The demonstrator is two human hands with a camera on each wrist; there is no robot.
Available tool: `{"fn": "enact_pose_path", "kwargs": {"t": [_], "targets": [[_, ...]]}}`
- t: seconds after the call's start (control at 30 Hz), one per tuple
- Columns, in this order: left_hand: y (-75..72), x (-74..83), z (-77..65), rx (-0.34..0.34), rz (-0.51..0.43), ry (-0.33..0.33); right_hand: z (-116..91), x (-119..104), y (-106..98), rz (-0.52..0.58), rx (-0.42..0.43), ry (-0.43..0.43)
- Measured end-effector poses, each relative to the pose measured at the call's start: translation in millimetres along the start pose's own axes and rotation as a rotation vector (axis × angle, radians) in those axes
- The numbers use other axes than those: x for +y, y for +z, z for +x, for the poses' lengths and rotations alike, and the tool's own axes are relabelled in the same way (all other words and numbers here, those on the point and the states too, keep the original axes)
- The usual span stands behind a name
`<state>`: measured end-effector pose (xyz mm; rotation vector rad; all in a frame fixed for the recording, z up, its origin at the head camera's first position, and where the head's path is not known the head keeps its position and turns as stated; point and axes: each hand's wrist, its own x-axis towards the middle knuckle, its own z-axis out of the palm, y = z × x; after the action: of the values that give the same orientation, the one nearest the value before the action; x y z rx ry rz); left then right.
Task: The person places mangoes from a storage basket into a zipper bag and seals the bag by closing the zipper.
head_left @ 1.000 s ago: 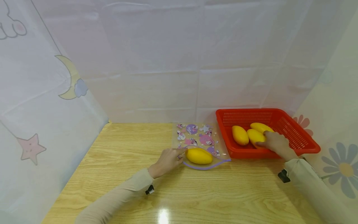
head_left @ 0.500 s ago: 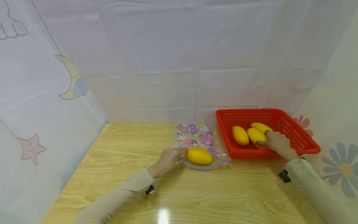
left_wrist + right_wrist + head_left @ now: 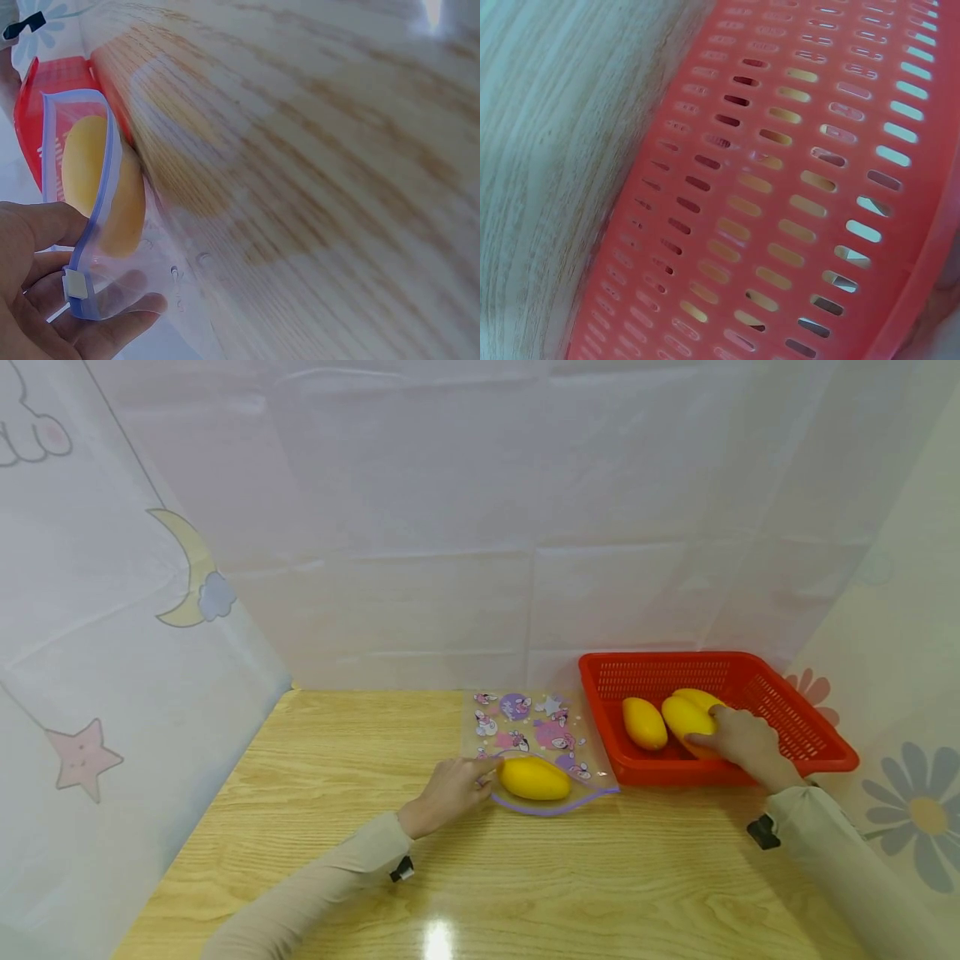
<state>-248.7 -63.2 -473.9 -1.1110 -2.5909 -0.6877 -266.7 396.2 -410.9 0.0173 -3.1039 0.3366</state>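
Note:
A clear zip bag [image 3: 516,707] with a purple-edged mouth and cartoon print lies on the table, a yellow mango [image 3: 534,778] inside its opening. My left hand [image 3: 450,789] pinches the left side of the bag's mouth; in the left wrist view the thumb and fingers are on the bag's edge beside a white slider [image 3: 76,283]. Over in the red basket [image 3: 686,772], my right hand [image 3: 746,745] grips a mango [image 3: 686,718], its fingertips partly hidden. The right wrist view shows mostly the slotted basket wall [image 3: 780,217], with yellow behind the slots.
Two more mangoes lie in the basket: one at the left [image 3: 643,724] and one behind the gripped mango [image 3: 699,697]. The basket stands at the table's back right, close to the bag. Printed cloth walls [image 3: 420,568] surround the wooden table [image 3: 360,735].
The mango at my right hand has shifted slightly up and back, covering more of the one behind it. My left hand and the bag stay in place.

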Motion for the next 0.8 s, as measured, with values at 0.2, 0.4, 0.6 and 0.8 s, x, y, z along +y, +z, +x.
{"fn": "enact_pose_path", "kwargs": {"t": [0.2, 0.4, 0.6, 0.8], "targets": [[0.1, 0.0, 0.3, 0.001, -0.004, 0.002, -2.7, -2.9, -2.0, 0.014, 0.014, 0.001], [-1.0, -0.1, 1.5, 0.002, 0.000, 0.003, -2.4, -2.9, -2.9, 0.016, 0.019, 0.005], [-1.8, 0.2, 2.0, 0.003, -0.004, 0.008, -1.3, -1.7, -2.0, 0.021, 0.024, 0.002], [0.3, -0.8, 0.5, -0.002, 0.007, 0.009, -3.9, -3.5, -1.6, 0.023, 0.027, -0.010]]}}
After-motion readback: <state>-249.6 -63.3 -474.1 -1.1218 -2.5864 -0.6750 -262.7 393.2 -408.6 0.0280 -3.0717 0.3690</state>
